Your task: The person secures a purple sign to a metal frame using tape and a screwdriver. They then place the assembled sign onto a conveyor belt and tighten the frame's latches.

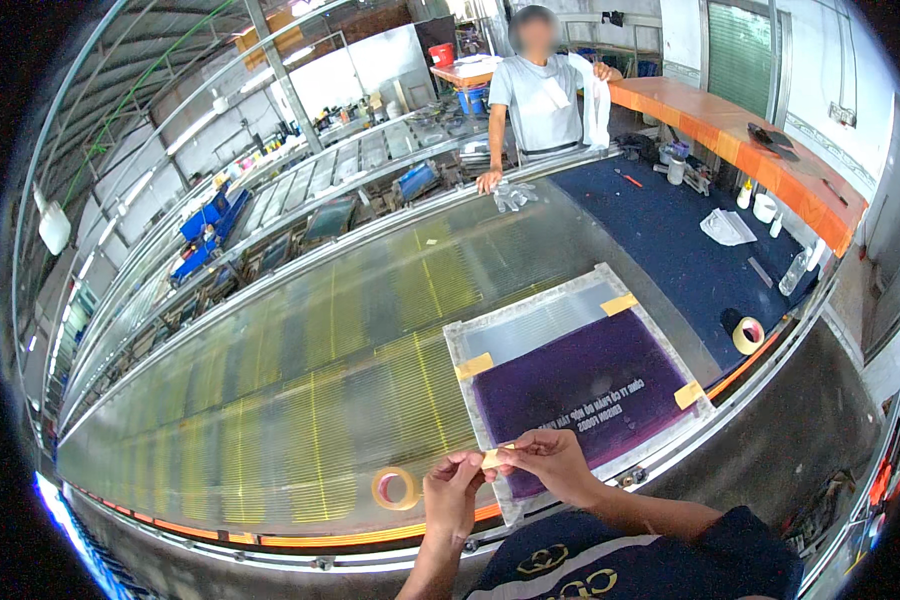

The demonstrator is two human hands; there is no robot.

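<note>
Between the fingertips of both hands is a short strip of pale yellow tape (496, 457). My left hand (452, 492) pinches one end and my right hand (555, 465) the other. They are over the near left corner of a printing screen (657, 340), whose pale frame surrounds a dark purple coated area (560, 375) with mirrored lettering. Tape pieces sit at the left edge (474, 365), far right (619, 305) and near right corner (688, 395). A roll of yellowish tape (382, 491) lies left of my left hand.
Ribbed, yellow-striped glassy table (270, 420) stretches left. To the right, a dark blue surface (660, 250) holds another tape roll (747, 336), a clear bottle (794, 272) and crumpled white cloth (727, 228). Another person (535, 100) stands across the table, one hand near crumpled clear plastic (515, 195).
</note>
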